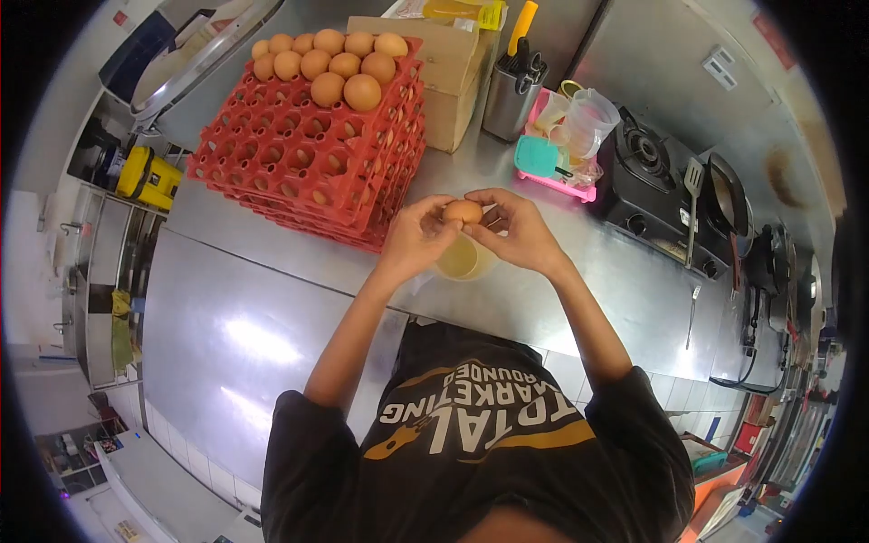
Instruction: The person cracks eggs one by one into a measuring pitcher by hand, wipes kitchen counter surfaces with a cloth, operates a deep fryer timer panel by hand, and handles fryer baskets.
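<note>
A brown egg (pixel 463 213) is held between both hands above a clear container (pixel 459 259) with yellowish liquid in it. My left hand (pixel 420 233) grips the egg's left side with thumb and fingertips. On the other side, my right hand (pixel 519 228) pinches it the same way, thumb at the lower edge. Whether the shell is cracked is too small to tell. Left of the hands stands a stack of red egg trays (pixel 272 154), with several brown eggs at the back of the top tray.
Behind the trays is a cardboard box (pixel 444 113), beside a metal utensil holder (pixel 514 98). A pink basket (pixel 579 192) with plastic containers sits at the back right, next to a black gas stove (pixel 647 195). A fork (pixel 693 317) lies on the steel counter (pixel 272 317).
</note>
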A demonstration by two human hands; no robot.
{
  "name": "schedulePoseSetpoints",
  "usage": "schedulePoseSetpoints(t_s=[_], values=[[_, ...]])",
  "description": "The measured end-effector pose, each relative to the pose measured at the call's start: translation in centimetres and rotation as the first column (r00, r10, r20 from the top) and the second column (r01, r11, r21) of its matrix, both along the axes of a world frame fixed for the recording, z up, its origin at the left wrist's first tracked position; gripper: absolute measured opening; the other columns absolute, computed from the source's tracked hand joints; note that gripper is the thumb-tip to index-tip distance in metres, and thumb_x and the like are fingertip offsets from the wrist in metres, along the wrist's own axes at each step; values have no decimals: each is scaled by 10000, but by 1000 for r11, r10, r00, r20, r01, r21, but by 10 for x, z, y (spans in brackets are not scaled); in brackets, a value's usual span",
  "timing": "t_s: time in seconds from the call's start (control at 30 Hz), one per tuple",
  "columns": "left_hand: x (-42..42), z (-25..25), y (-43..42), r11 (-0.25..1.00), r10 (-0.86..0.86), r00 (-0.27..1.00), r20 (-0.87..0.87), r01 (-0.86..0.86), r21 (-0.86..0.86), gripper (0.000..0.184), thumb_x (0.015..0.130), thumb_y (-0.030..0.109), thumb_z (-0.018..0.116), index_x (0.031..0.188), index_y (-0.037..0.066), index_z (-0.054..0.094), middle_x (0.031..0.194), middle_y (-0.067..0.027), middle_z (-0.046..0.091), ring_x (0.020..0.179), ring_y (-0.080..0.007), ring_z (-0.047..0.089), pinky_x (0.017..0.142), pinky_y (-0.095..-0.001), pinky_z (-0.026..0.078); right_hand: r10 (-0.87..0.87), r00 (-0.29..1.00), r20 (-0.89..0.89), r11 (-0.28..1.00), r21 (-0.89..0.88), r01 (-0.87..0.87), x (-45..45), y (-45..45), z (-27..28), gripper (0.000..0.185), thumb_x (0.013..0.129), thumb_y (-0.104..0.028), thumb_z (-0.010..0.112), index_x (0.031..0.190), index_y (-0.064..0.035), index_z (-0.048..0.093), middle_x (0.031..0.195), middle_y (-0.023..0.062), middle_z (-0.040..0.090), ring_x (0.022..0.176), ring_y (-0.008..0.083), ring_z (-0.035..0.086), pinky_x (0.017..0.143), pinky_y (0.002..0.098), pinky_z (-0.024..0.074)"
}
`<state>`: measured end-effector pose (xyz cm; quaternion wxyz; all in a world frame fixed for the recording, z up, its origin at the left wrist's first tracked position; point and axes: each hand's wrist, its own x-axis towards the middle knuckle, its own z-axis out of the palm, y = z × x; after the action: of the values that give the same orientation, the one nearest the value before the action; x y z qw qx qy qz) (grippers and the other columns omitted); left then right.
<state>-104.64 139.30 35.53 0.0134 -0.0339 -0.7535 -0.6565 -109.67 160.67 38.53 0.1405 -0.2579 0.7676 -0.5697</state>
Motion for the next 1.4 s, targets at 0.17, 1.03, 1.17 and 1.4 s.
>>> schedulePoseSetpoints(t_s=[0.17,1.03,1.17,1.4], values=[[-4,1,0,990,-61,996,58,53,129,280,979,66,728,1238,-41,710,1069,-88,776,933,-120,732,845,-292,595,-30,975,-219,994,97,52,6,1,15,395,896,-119,842,1215,77,714,1035,166,767,844,214,771,796,340,638],[11,23,-11,915,-168,936,-308,32,-402,537,896,21,714,1428,-1,645,1337,-183,692,1096,-328,728,859,-376,614,64,809,-585,964,246,101,19,11,8,425,820,-19,783,1233,-9,684,1230,162,684,1044,340,723,883,411,619],[18,32,-4,936,-102,931,-351,-30,-351,525,908,30,738,1424,-4,645,1315,-184,702,1090,-304,735,839,-373,619,-5,824,-566,993,97,73,19,3,22,458,839,-55,830,1272,-48,681,1226,156,676,1036,356,725,879,416,622],[28,103,-16,971,196,904,-380,-233,-53,518,884,66,822,1381,14,687,1272,-163,710,1047,-256,732,788,-367,618,-41,805,-591,989,-138,-51,6,-39,89,497,814,-25,880,1270,-11,685,1233,160,685,1051,311,729,891,408,614]])
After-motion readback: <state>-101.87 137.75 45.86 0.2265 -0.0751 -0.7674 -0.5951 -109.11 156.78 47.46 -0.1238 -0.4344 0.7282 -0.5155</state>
